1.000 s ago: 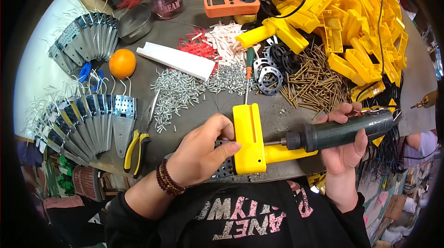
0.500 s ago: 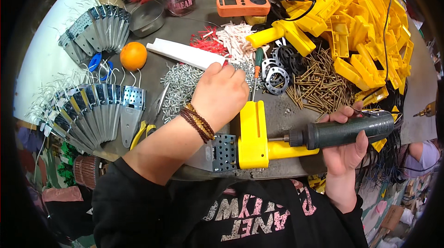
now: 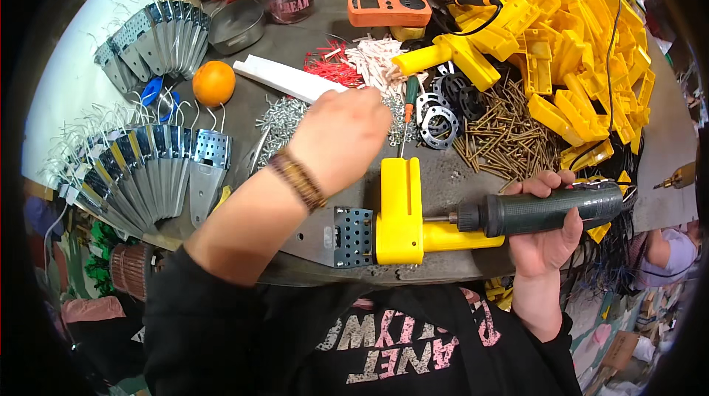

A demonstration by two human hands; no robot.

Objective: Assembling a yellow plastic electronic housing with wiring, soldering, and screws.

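Observation:
Over the silver screws, my left hand is closed with its fingers curled down at the end of a white channel-shaped strip. Its fingertips are hidden, so what they pinch cannot be made out. My right hand grips a dark green electric screwdriver from below. The screwdriver lies level, its shaft pointing left to the side of a yellow plastic handle. That handle rests at the table's near edge, joined to a grey metal blade with a perforated plate.
Fanned metal blades with wires lie left, beside an orange. Yellow plastic shells are heaped at far right, near long bronze screws. Black and silver rings, a hand screwdriver and an orange meter lie mid-table.
My left hand and forearm have shifted slightly left and away from me, uncovering more of the grey blade. My right hand keeps the electric screwdriver at the yellow handle.

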